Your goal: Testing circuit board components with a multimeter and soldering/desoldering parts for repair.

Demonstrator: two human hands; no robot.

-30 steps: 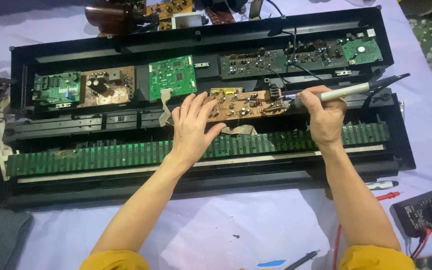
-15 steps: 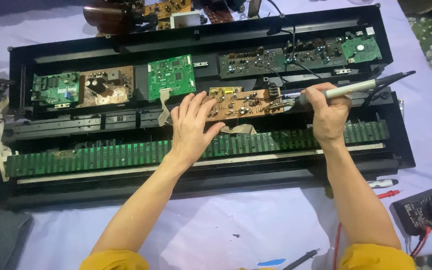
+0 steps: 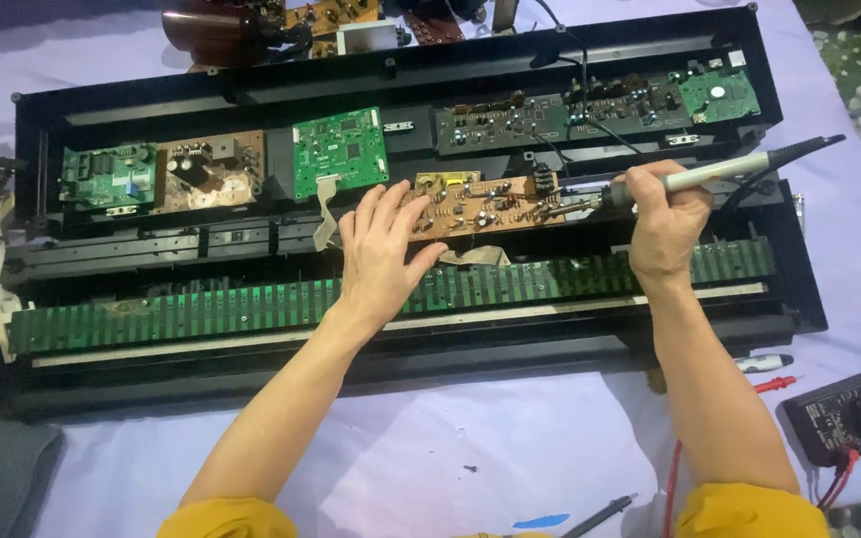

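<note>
An opened black keyboard chassis lies across a lilac cloth. My left hand presses flat, fingers spread, on the left end of a loose brown circuit board in the middle of the chassis. My right hand grips a soldering iron with a pale handle, its tip touching the right end of that brown board. A long green strip of key contacts runs below both hands.
Green circuit boards and another brown board are mounted along the chassis back. A black multimeter with red leads lies at the lower right, beside a white pen. A brown object sits beyond the chassis.
My right hand and the soldering iron have shifted slightly; the iron's tip stays on the brown board. My left hand keeps its place on the board.
</note>
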